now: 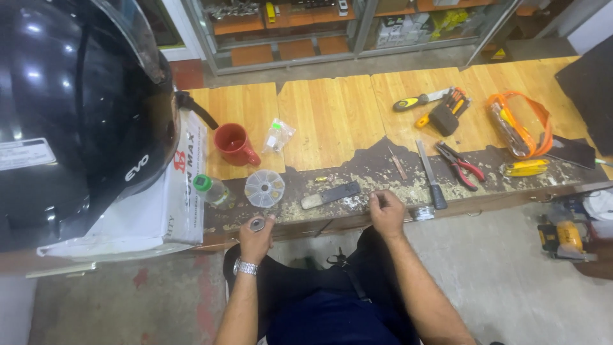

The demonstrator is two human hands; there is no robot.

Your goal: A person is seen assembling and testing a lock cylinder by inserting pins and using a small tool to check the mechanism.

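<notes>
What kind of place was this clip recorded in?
Most likely a small repair or hardware workshop. A worn wooden workbench holds red-handled pliers, a yellow-handled screwdriver and a round clear parts organiser, and glass-fronted shelves of stock stand behind it.

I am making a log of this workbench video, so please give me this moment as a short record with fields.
Place: worn wooden workbench, seen from above
Left hand: holds a small round metal part at the bench edge
Right hand: rests on the bench, fingers curled; whether it holds anything, cannot tell
Near the hands: round clear parts box, flat dark tool, red mug
Further right: red-handled pliers, file
Left side: black helmet
</notes>
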